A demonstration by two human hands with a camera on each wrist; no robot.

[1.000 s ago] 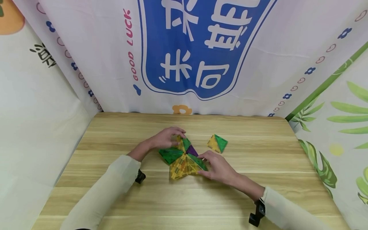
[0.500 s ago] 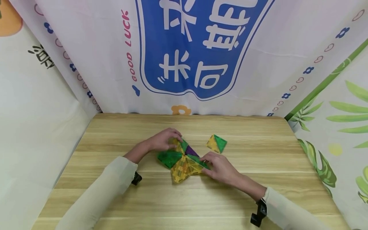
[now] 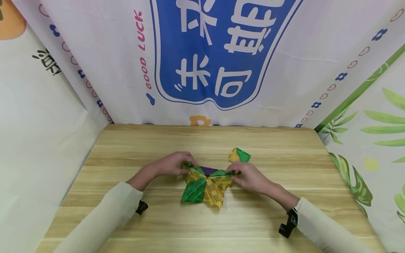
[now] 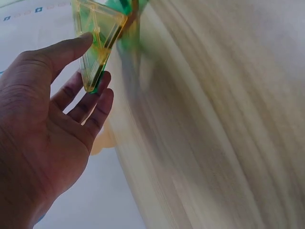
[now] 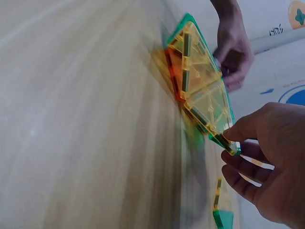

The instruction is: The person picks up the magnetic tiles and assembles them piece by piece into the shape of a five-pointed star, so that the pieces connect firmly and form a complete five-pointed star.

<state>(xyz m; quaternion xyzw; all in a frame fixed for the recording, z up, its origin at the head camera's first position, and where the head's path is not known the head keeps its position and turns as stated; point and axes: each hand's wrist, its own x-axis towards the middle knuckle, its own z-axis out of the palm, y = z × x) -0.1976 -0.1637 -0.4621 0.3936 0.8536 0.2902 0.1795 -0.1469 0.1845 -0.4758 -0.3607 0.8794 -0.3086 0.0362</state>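
Note:
Translucent magnetic tiles, mostly triangles, are joined into a fan-like cluster. In the head view a green tile (image 3: 194, 191) and a yellow tile (image 3: 214, 194) form its near side, and a purple tile (image 3: 207, 171) its far side. My left hand (image 3: 173, 164) pinches the cluster's left corner; the left wrist view shows the thumb on a yellow triangle (image 4: 100, 31) with green behind it. At the opposite corner, my right hand (image 3: 250, 176) pinches stacked yellow and green tiles between thumb and fingers. The right wrist view shows the cluster's yellow face (image 5: 207, 102) tilted on edge.
A separate yellow-and-green tile pair (image 3: 243, 155) lies just beyond the right hand. The wooden table (image 3: 152, 225) ends at a printed cloth backdrop (image 3: 284, 88), with more cloth at both sides.
The cluster has turned and tilted, its green left-hand tile swinging round to the near side. My left hand has come nearer to me and slightly left; the right has moved slightly outward and away.

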